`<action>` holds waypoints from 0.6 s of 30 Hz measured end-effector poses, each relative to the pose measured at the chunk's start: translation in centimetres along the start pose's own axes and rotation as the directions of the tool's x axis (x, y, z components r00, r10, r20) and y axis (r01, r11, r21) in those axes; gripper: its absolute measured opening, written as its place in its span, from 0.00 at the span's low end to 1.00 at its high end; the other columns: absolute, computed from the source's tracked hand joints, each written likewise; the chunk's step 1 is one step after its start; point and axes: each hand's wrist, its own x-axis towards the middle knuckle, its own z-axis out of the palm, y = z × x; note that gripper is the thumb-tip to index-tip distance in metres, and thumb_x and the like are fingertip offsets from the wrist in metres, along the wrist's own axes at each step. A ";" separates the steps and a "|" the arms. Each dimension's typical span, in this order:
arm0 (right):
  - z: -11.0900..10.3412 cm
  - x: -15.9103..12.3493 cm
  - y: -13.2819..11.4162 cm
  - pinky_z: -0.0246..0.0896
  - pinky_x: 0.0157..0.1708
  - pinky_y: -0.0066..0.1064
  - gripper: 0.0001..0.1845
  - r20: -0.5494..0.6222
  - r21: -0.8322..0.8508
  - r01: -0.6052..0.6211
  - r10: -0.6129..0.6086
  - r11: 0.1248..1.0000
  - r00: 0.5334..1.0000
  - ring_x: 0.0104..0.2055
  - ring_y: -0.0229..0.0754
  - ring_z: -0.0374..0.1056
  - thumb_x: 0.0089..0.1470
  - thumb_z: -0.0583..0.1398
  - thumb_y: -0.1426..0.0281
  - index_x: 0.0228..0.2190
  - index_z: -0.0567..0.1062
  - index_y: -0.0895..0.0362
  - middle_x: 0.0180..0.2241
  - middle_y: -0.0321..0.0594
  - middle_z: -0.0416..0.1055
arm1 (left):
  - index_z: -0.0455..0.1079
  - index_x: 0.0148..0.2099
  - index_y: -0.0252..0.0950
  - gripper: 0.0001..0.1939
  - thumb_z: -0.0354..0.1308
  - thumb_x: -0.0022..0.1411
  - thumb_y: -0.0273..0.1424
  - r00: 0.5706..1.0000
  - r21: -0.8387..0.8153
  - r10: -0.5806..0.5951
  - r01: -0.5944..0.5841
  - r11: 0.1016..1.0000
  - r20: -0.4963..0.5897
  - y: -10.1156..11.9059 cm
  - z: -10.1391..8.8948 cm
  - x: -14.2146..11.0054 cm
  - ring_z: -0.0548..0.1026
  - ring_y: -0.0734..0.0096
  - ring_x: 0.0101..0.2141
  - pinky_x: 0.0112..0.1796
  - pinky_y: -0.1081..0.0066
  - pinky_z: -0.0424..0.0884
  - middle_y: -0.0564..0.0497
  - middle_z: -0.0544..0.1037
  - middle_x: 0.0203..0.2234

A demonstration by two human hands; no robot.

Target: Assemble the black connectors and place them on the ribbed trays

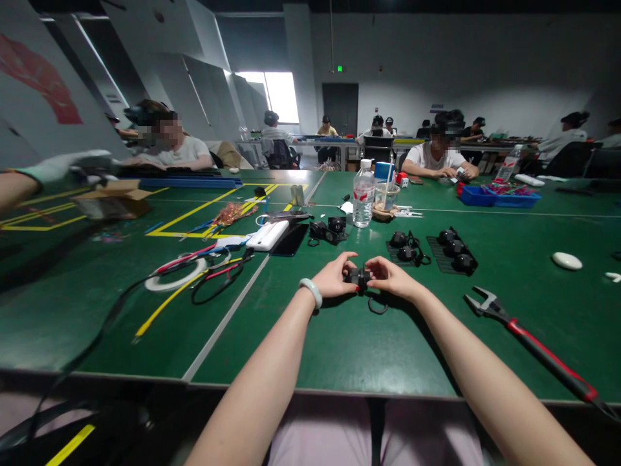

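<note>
Just above the green table, my left hand (pixel 334 277) and my right hand (pixel 389 276) are closed on opposite ends of a small black cylindrical part (pixel 359 277). The part lies sideways, with a broader ribbed section in its middle; its ends are partly hidden by my fingers. On the table below my right hand is a thin black ring (pixel 377 305). Farther off, similar black parts (pixel 334 226) lie in a cluster. More black parts (pixel 406 246) rest on a dark grid mat, and another dark mat (pixel 440 256) carries several more.
An adjustable wrench (pixel 538 349) with red-black handles lies at right, near a white oval object (pixel 566 261). A water bottle (pixel 363 194) and a cup (pixel 387 197) stand ahead. Cables (pixel 194 275), a white power bank (pixel 268 235) and a gloved hand (pixel 68 169) are at left.
</note>
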 end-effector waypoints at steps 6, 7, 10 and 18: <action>0.5 0.1 -0.1 0.58 0.33 0.28 0.17 -0.019 -0.081 0.040 -0.042 0.996 0.999 0.29 0.33 0.60 0.37 0.61 0.70 0.31 0.63 0.59 0.28 0.33 0.63 | 0.50 0.52 0.35 0.35 0.58 0.40 0.24 1.000 -0.036 0.016 -0.015 0.999 0.015 0.0 0.1 0.0 0.68 0.74 0.30 0.34 0.70 0.65 0.50 0.69 0.34; 0.5 0.2 0.0 0.57 0.32 0.27 0.16 -0.022 -0.089 0.045 -0.047 0.995 0.999 0.29 0.33 0.60 0.37 0.60 0.70 0.31 0.63 0.59 0.28 0.33 0.63 | 0.49 0.52 0.35 0.36 0.58 0.40 0.24 1.000 -0.057 0.018 -0.017 0.998 0.014 0.0 0.1 0.0 0.68 0.73 0.32 0.35 0.70 0.66 0.48 0.68 0.36; 0.4 0.2 0.1 0.57 0.31 0.27 0.16 -0.029 -0.109 0.053 -0.057 0.993 0.998 0.28 0.33 0.60 0.37 0.60 0.70 0.31 0.63 0.59 0.28 0.33 0.63 | 0.46 0.54 0.36 0.39 0.58 0.39 0.25 0.999 -0.084 0.042 -0.042 0.996 0.001 0.2 0.3 0.3 0.67 0.68 0.39 0.39 0.67 0.65 0.44 0.65 0.43; 0.4 0.3 0.3 0.55 0.28 0.25 0.15 -0.046 -0.154 0.062 -0.070 0.986 0.996 0.27 0.33 0.59 0.37 0.60 0.70 0.30 0.62 0.59 0.26 0.31 0.62 | 0.41 0.56 0.35 0.42 0.57 0.39 0.22 0.994 -0.084 0.106 -0.105 0.991 0.013 1.1 1.5 0.9 0.67 0.68 0.39 0.43 0.64 0.62 0.47 0.67 0.39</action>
